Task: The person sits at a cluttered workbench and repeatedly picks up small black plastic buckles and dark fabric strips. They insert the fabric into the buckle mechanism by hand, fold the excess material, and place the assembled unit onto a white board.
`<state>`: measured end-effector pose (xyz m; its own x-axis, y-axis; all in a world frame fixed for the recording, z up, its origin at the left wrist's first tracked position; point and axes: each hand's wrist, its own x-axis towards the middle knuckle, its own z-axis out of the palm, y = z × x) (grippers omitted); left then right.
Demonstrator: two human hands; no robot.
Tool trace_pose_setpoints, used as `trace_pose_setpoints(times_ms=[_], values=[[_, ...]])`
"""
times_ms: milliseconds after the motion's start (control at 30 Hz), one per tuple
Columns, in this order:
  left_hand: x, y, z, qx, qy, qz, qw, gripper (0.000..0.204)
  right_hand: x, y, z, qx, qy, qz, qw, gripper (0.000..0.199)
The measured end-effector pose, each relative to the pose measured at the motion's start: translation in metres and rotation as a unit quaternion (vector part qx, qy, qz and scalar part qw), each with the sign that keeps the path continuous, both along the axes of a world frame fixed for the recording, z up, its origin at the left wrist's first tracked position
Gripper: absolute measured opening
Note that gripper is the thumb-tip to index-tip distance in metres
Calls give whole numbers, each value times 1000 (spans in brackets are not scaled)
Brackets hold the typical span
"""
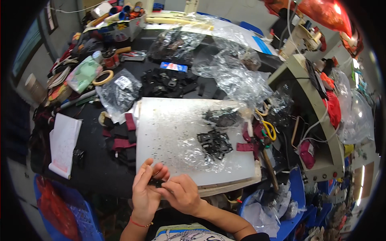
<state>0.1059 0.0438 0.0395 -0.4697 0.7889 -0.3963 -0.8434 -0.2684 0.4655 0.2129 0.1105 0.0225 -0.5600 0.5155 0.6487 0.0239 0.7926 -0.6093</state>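
Note:
My left hand [145, 188] is held palm up in front of the board's near edge, thumb and fingers curled around a small black piece [157, 183]. From the right, my right hand [183, 194] meets it, its thumb and fingertips pinched at the same piece. Fingers cover most of that piece, so its exact kind is hidden. Beyond both hands lies a pale, speckled work board [165, 132]. On its right half sits a cluster of black plastic parts [215, 144] on clear film. Behind that rests a clear bag with dark pieces [221, 116].
Dark red and black straps [124, 142] lie left of the board. Yellow-handled scissors [269, 130] and a wooden-handled tool [270, 170] are at its right. An open notebook [64, 144] lies far left. Black buckles [171, 82] are heaped behind. Blue bins [296, 201] stand below table level.

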Motion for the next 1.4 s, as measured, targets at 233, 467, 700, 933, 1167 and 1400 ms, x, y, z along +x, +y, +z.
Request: trace_pose_setpoints(times_ms=[233, 467, 700, 933, 1167, 1400], values=[[12, 2, 8, 25, 59, -9, 998, 26, -6, 2, 2, 37, -46, 21, 998, 22], [-10, -14, 14, -147, 472, -131, 859, 21, 1, 11, 55, -62, -107, -14, 992, 26], [-14, -32, 14, -165, 565, -164, 792, 18, 0, 30, 46, -171, -169, 167, 956, 25], [-29, -34, 14, -166, 499, -243, 815, 20, 5, 32, 40, -108, -165, 240, 951, 32], [-28, -31, 16, -154, 543, -234, 791, 20, 6, 32, 27, -59, -137, 209, 966, 25], [-102, -21, -14, -326, 604, 129, 715, 23, 14, 35, 18, -97, -110, 106, 984, 25]])
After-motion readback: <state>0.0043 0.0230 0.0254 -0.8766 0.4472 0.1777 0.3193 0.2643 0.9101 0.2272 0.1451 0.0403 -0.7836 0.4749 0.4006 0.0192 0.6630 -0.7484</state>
